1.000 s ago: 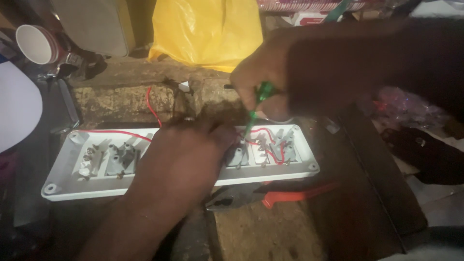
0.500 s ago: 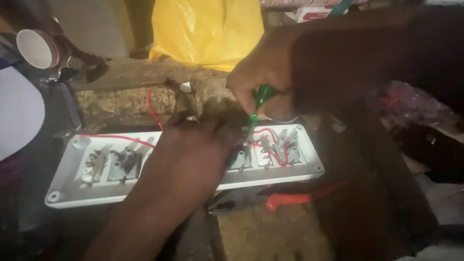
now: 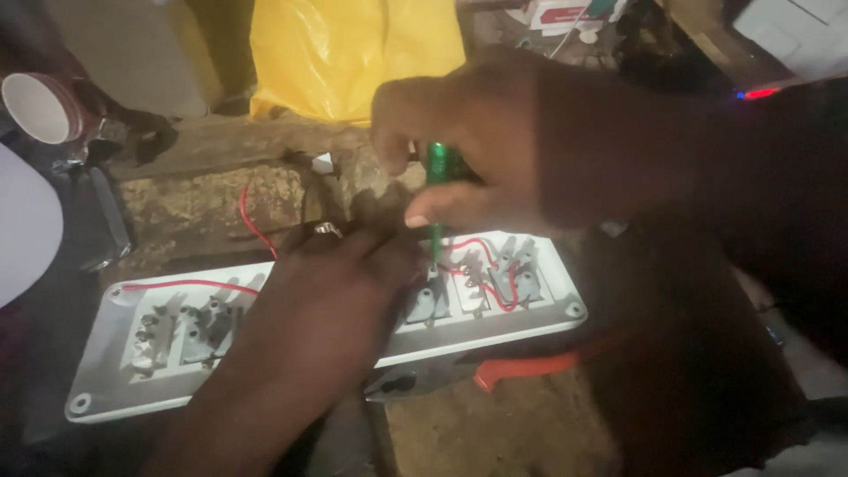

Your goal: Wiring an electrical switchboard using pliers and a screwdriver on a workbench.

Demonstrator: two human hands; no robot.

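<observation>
A terminal screw is being worked inside the white switch board (image 3: 548,318).
The green screwdriver (image 3: 437,172) is pinched in the closed right hand (image 3: 477,141); the board is pressed down by the left hand (image 3: 327,300), its grip unclear; steady downward pressure seems called for.

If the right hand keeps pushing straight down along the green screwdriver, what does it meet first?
Most likely a terminal block in the white switch board. The right hand points the green screwdriver down at it, beside the red wire. The left hand rests close beside; whether the tip already touches is unclear.
</observation>
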